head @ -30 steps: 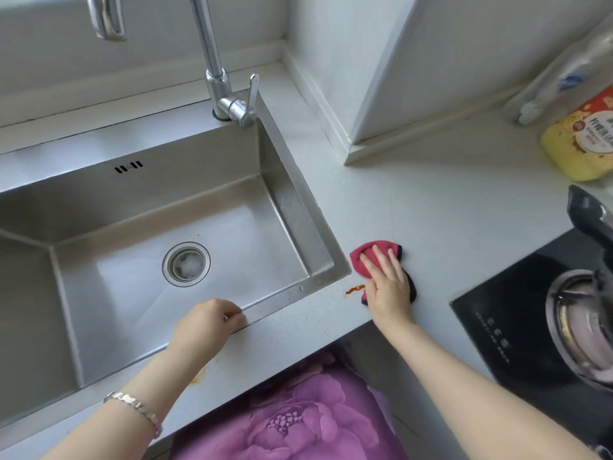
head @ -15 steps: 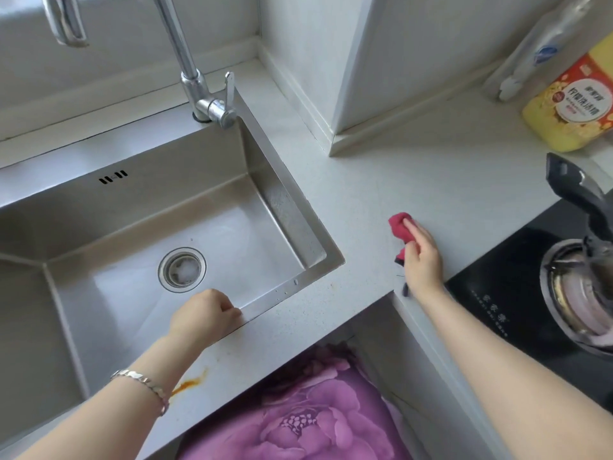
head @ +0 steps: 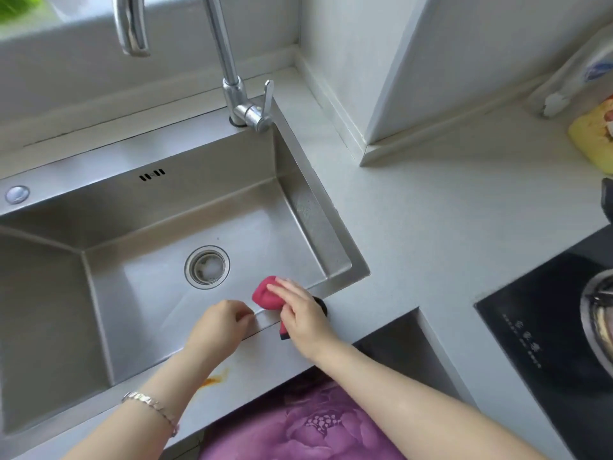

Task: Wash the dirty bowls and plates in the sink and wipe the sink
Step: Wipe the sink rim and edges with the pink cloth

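At sink (head: 315,220) front rim | right grip (head: 303,313) clasps red cloth (head: 265,295) — cloth beneath palm

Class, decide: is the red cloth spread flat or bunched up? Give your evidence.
Bunched up: the red cloth bulges in a wrinkled lump under the right hand at the sink's front rim.

The sink (head: 199,200) lies open; the faucet (head: 229,78) overhangs its back, and seemingly a pot (head: 597,313) blocks the right.

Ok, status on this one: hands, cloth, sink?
Right hand holds red cloth at sink near rim. Left hand grips that rim. Orange stain beside left wrist, unwiped.
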`<state>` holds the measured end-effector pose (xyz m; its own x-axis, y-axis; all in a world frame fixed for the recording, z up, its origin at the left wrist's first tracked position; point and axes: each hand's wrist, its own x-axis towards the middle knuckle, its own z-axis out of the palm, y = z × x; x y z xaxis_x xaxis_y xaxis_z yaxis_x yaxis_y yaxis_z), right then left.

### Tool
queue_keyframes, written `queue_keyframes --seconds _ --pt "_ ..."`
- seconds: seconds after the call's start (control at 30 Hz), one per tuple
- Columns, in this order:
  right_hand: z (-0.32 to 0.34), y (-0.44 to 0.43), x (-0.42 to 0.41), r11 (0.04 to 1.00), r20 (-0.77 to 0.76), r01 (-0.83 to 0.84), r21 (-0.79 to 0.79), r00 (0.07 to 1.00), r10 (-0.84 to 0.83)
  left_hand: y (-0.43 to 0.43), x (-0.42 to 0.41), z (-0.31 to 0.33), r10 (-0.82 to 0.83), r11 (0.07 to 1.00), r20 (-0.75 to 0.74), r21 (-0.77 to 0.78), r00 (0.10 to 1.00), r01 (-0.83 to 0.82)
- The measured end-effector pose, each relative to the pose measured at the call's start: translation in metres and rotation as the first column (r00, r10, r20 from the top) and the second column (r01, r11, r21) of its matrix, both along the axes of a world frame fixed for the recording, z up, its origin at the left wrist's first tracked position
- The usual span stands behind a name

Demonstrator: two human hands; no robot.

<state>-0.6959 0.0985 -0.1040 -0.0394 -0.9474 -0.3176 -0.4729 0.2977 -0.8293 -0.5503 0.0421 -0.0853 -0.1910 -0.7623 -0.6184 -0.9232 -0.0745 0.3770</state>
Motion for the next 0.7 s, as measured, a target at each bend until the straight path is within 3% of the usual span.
queue_keyframes --seconds 0.1,0.2,0.3,0.4,0.43,0.5,0.57,0.63,0.7 --pt "0.033 -0.012 -0.024 0.94 0.31 0.233 0.25 0.9 -0.306 0.0 0.013 0.001 0.07 0.997 -0.024 -0.028 0.997 -0.071" --pt "0.042 -0.008 -0.07 0.831 0.334 0.446 0.331 0.768 -0.546 0.001 0.023 -0.002 0.082 0.996 -0.021 -0.038 0.996 -0.083" --pt "0.03 0.003 -0.116 0.705 -0.017 0.674 0.22 0.726 -0.688 0.003 0.025 -0.004 0.086 0.996 -0.017 -0.032 0.996 -0.086" --pt "0.029 0.021 -0.143 0.654 -0.277 0.751 -0.092 0.611 -0.742 0.004 0.022 -0.007 0.076 0.996 -0.002 -0.043 0.997 -0.076" --pt "0.028 0.025 -0.145 0.696 -0.31 0.69 -0.198 0.63 -0.712 0.005 0.021 -0.008 0.078 0.996 -0.003 -0.044 0.997 -0.078" --pt "0.026 0.026 -0.142 0.835 -0.373 0.441 -0.329 0.752 -0.544 0.005 0.02 -0.008 0.079 0.996 0.0 -0.047 0.997 -0.079" --pt "0.019 0.014 -0.137 0.957 -0.468 0.065 -0.283 0.862 -0.197 0.005 0.024 -0.008 0.076 0.996 0.008 -0.042 0.997 -0.075" --pt "0.008 -0.001 -0.137 0.97 -0.578 -0.222 -0.099 0.806 0.126 0.005 0.033 -0.006 0.089 0.996 0.02 -0.034 0.996 -0.089" --pt "-0.01 -0.006 -0.137 0.953 -0.706 -0.299 0.047 0.665 0.243 0.006 0.047 -0.003 0.121 0.992 0.041 -0.036 0.992 -0.12"
